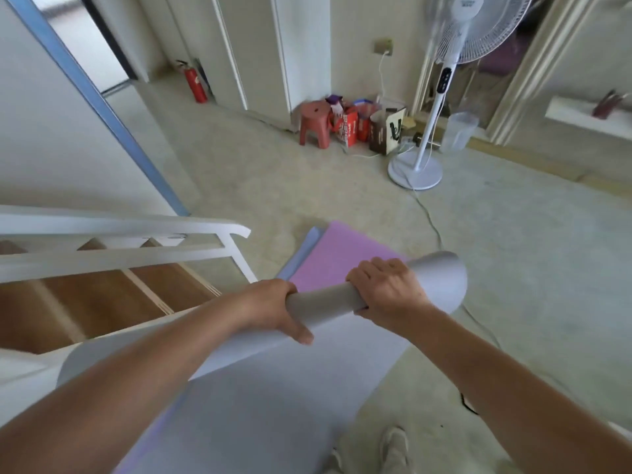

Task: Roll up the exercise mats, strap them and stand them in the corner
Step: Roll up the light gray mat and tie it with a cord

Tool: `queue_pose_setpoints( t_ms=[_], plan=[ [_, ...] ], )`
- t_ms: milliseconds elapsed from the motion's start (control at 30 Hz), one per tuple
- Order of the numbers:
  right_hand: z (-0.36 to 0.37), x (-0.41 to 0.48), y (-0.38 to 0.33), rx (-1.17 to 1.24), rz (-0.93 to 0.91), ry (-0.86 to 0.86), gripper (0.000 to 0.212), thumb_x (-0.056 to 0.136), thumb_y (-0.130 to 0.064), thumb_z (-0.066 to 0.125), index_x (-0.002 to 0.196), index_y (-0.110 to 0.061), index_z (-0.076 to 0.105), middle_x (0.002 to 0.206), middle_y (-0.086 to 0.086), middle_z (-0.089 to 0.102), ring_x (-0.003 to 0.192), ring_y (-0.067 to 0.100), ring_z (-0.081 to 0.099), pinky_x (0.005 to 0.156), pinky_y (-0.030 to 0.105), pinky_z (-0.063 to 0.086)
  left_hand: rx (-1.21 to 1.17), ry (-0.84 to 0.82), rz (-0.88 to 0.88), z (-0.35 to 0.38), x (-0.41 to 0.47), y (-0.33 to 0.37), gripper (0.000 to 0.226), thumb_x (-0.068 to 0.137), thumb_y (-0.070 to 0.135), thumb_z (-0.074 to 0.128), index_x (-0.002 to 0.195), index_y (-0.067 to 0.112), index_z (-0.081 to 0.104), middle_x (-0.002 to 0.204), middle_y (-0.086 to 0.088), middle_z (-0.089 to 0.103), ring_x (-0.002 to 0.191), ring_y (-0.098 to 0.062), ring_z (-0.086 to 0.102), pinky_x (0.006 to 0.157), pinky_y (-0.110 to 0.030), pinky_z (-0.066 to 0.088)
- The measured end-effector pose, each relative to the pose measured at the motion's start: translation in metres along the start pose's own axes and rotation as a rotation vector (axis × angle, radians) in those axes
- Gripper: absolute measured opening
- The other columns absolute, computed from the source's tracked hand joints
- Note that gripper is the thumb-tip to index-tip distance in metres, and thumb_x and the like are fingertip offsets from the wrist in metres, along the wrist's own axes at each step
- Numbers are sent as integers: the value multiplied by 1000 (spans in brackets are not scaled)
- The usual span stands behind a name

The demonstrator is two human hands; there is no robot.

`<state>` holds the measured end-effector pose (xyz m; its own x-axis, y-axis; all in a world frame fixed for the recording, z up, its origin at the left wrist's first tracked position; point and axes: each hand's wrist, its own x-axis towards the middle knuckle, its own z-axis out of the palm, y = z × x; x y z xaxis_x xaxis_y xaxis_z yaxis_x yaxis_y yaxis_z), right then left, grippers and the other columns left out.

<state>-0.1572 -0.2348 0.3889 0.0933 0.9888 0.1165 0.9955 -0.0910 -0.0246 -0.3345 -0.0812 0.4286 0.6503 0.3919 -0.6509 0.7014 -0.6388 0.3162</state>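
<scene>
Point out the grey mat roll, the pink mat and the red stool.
grey mat roll [325, 303]: head view, middle of the roll.
pink mat [342, 256]: head view, flat middle.
red stool [314, 112]: head view, seat top.

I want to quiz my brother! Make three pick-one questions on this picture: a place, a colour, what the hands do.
1. Where is the fire extinguisher? A) by the far wall B) on a table C) in a box
2. What colour is the stool? A) blue B) red C) green
3. The left hand and right hand, on the grey mat? A) grip its roll B) hover above C) lie flat
Answers: 1 A, it stands at the wall; 2 B, seat and legs red; 3 A, both curl round the roll.
</scene>
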Motion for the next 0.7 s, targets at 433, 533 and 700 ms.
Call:
queue_pose_setpoints(
  t_ms=[433, 533, 700],
  plan=[
    [-53, -152, -124, 123, 155, 11, 34, 70, -29, 78, 99, -18, 65, 99, 3, 59, 93, 26, 60, 64, 31, 43, 555, 806, 154, 160, -161, 62, 58, 38, 35, 95, 78, 16, 57, 72, 0, 55, 53, -20, 56, 41, -27, 28],
    [-49, -190, -152, 49, 92, 219, 37, 50, -20, 83, 84, -16, 69, 82, 5, 61, 72, 30, 59, 70, 39, 52, 453, 834, 41, 195, -200, 70, 48, 70, 37, 85, 102, 14, 58, 104, -4, 54, 85, -22, 62, 55, -33, 45],
    [-50, -228, -211, 57, 7, 240, 49, 48, -17, 83, 89, -10, 58, 81, 8, 59, 73, 31, 57, 77, 44, 53, 462, 832, -84, 226, -252, 79, 54, 61, 44, 91, 94, 15, 60, 95, -3, 55, 76, -19, 62, 51, -29, 39]
  ],
)
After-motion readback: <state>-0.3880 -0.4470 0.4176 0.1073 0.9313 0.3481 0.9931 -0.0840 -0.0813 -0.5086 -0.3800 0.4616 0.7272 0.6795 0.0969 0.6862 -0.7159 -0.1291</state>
